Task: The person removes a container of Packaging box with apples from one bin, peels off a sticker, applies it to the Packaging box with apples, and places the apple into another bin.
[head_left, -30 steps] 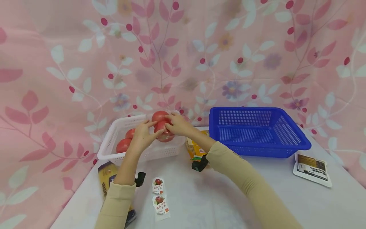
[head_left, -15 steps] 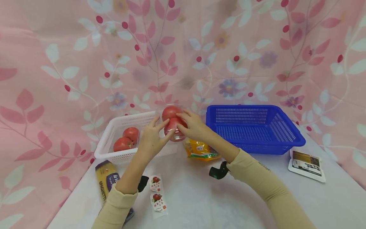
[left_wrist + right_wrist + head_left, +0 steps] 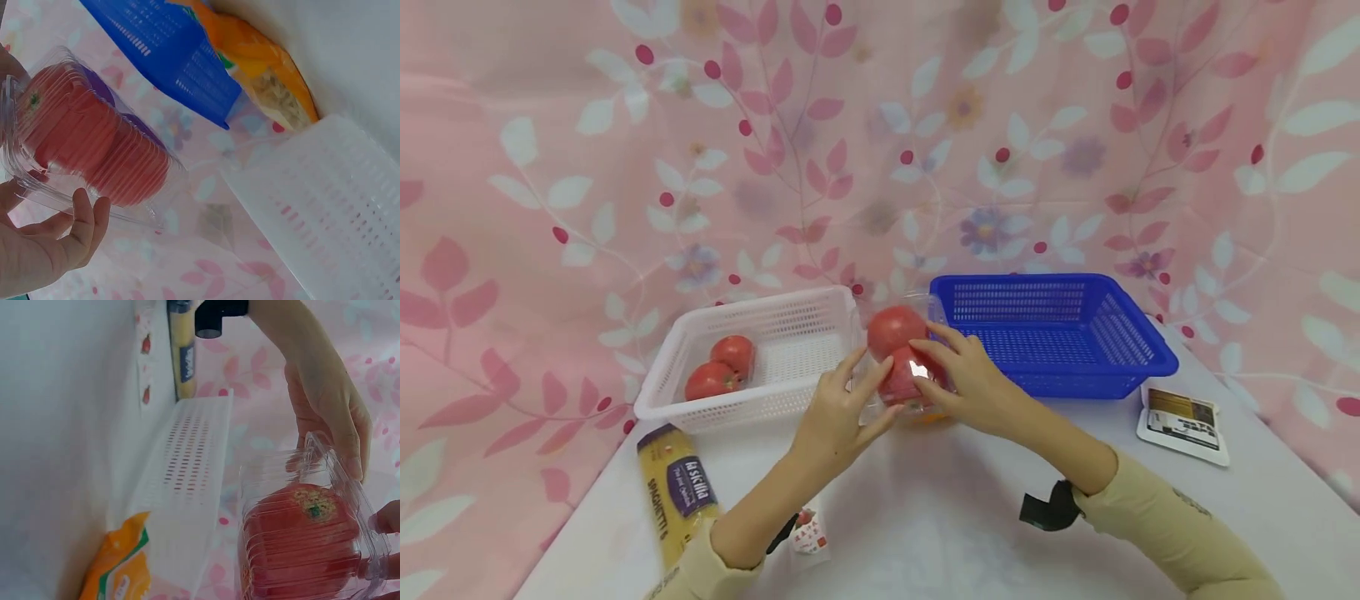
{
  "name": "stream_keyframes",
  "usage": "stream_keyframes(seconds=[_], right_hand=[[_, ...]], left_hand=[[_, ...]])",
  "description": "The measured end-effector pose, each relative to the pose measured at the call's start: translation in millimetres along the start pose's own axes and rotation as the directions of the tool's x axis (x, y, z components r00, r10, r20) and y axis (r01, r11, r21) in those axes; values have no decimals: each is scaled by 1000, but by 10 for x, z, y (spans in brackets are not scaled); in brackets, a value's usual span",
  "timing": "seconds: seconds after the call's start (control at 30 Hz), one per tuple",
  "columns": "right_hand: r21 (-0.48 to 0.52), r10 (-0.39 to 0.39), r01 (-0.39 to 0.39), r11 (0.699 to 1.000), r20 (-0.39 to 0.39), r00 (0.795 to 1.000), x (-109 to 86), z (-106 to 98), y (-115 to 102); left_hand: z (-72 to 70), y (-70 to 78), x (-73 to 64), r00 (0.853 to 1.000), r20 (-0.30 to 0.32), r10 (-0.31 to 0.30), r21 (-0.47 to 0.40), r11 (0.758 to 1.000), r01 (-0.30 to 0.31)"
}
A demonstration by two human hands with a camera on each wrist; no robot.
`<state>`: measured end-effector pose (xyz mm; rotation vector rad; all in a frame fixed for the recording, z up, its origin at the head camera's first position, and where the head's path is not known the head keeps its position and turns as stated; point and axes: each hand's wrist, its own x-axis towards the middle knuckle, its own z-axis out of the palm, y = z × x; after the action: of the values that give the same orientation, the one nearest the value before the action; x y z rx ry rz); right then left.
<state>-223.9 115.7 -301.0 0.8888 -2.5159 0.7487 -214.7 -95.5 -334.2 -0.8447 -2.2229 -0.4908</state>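
A clear plastic clamshell box point(image 3: 140, 215) with two red tomatoes point(image 3: 897, 330) inside is held up between both hands, over the gap between the two baskets. My left hand point(image 3: 835, 421) grips its near left corner, thumb and fingers at the rim. On the opposite side my right hand point(image 3: 973, 379) holds the box, fingertips pressed against the lid over the tomatoes. In the right wrist view, the fingers point(image 3: 389, 519) of my right hand wrap the box's rim. Two more tomatoes point(image 3: 711, 380) sit in clear packaging at the left end of the white basket point(image 3: 658, 379).
The blue basket point(image 3: 1060, 387) stands at the right, a white-edged flat pack point(image 3: 1183, 423) beside it. A spaghetti packet point(image 3: 677, 487) lies front left, near a strip of fruit stickers point(image 3: 808, 533). An orange bag point(image 3: 122, 559) is mostly hidden behind the box in the head view.
Both hands have carried the tomato box out of the white basket and to the right, toward the blue basket. The other two tomatoes stay in the white basket.
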Motion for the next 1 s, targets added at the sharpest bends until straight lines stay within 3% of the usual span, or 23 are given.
stream_keyframes(seconds=[0.2, 0.6, 0.83, 1.0], right_hand=[[-16, -8, 9, 1000, 13, 1000, -389, -8, 9], [-41, -9, 11, 999, 45, 999, -956, 163, -32], [-51, -68, 71, 996, 57, 996, -1150, 268, -26], [-55, -96, 100, 993, 59, 994, -1222, 307, -29]], left_hand=[[53, 185, -184, 995, 14, 96, -2, 995, -96], [121, 460, -572, 979, 121, 162, 35, 985, -167], [145, 523, -791, 963, 188, 192, 42, 978, -203], [113, 535, -868, 942, 290, 169, 13, 983, -181]])
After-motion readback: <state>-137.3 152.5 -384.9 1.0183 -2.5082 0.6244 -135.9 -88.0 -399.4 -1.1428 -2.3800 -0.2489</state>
